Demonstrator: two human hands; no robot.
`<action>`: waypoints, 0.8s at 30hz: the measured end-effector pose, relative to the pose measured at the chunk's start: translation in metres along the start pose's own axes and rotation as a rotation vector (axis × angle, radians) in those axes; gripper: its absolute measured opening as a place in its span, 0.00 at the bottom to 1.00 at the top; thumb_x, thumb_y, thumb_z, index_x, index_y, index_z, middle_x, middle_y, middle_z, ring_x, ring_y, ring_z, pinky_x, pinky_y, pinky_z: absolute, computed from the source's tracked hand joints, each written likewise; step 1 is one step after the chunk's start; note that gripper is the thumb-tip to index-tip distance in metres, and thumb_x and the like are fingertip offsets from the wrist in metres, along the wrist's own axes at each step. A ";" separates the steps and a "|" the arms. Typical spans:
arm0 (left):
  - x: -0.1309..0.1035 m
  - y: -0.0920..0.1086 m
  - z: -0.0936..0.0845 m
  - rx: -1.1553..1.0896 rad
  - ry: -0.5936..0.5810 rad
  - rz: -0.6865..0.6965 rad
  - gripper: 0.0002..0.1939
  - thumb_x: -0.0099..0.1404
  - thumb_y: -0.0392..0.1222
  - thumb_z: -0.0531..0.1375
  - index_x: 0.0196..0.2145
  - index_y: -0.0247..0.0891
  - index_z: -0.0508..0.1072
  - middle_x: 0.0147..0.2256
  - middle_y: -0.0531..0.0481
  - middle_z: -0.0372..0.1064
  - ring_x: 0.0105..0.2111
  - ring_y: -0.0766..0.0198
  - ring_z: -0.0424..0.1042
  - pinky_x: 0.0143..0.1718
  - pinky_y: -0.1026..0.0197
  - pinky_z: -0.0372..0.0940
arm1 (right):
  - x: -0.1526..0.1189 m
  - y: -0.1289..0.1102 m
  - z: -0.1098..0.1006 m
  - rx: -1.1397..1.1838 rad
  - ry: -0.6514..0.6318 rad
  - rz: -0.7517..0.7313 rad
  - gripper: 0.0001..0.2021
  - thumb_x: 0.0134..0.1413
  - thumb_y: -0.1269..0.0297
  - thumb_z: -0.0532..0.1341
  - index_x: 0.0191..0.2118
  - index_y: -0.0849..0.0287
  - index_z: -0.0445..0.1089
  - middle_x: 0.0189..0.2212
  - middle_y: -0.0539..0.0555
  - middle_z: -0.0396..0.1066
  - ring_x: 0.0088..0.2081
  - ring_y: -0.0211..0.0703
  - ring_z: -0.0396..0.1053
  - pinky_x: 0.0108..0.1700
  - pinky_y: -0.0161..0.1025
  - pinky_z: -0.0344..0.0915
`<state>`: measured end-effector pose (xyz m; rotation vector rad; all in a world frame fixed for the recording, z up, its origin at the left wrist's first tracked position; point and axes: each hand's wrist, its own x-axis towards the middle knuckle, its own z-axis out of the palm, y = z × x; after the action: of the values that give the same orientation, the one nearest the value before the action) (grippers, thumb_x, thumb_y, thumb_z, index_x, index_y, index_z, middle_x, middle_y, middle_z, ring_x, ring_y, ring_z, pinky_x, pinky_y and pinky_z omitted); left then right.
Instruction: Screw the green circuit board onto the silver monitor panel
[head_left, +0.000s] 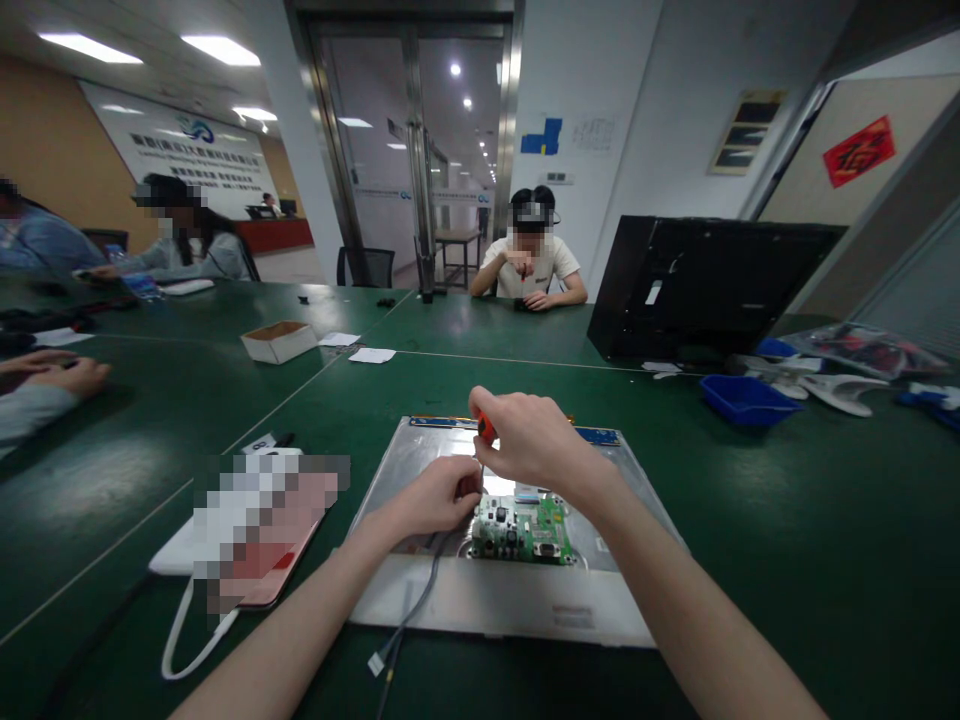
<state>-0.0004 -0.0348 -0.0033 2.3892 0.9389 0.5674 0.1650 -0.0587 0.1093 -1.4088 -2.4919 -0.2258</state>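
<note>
A flat metal-backed display panel (pixel 401 468) lies on the table in front of me. On it sits a green circuit board (pixel 529 525), and a grey cable (pixel 431 580) runs from near the board's left side down over the panel's front edge. My right hand (pixel 525 432) grips the orange-and-black handle of a screwdriver (pixel 486 428), held upright with its shaft pointing down to the board's upper left corner. Beside that corner is my left hand (pixel 450 492), its fingers curled together close to the shaft. Whatever those fingers pinch is hidden.
Left of the panel lie a pink phone (pixel 300 535) and a white device with a cable. An open cardboard box (pixel 279 343) stands farther back. A blue tray (pixel 750 400) and a large black monitor (pixel 712 285) are at right. Co-workers sit across and to the left.
</note>
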 end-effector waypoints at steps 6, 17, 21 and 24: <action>0.000 -0.001 -0.001 0.032 -0.003 -0.005 0.03 0.57 0.33 0.55 0.32 0.35 0.68 0.26 0.52 0.65 0.26 0.65 0.61 0.28 0.64 0.55 | 0.002 0.002 0.002 -0.025 0.014 0.015 0.11 0.53 0.55 0.56 0.39 0.55 0.62 0.26 0.50 0.69 0.26 0.38 0.62 0.24 0.37 0.39; -0.002 -0.002 -0.001 0.053 -0.005 0.008 0.03 0.59 0.33 0.55 0.32 0.36 0.68 0.28 0.52 0.65 0.27 0.65 0.62 0.29 0.64 0.56 | 0.002 0.002 0.002 -0.028 0.025 0.017 0.09 0.53 0.58 0.55 0.39 0.55 0.62 0.25 0.50 0.70 0.26 0.38 0.63 0.24 0.37 0.40; -0.001 -0.005 0.000 0.057 -0.011 0.011 0.03 0.58 0.33 0.56 0.32 0.36 0.68 0.27 0.52 0.65 0.27 0.65 0.62 0.29 0.64 0.56 | 0.002 0.003 0.002 -0.025 0.017 0.021 0.10 0.52 0.58 0.56 0.39 0.55 0.62 0.26 0.50 0.70 0.26 0.39 0.63 0.24 0.37 0.40; -0.001 -0.006 0.001 0.048 -0.006 0.015 0.03 0.58 0.33 0.56 0.32 0.36 0.68 0.27 0.52 0.65 0.27 0.65 0.62 0.29 0.64 0.56 | 0.001 0.003 0.001 0.002 0.007 0.007 0.09 0.51 0.59 0.56 0.38 0.55 0.62 0.28 0.50 0.71 0.27 0.39 0.64 0.25 0.37 0.41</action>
<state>-0.0038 -0.0314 -0.0078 2.4415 0.9428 0.5487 0.1673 -0.0563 0.1088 -1.4133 -2.4808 -0.2264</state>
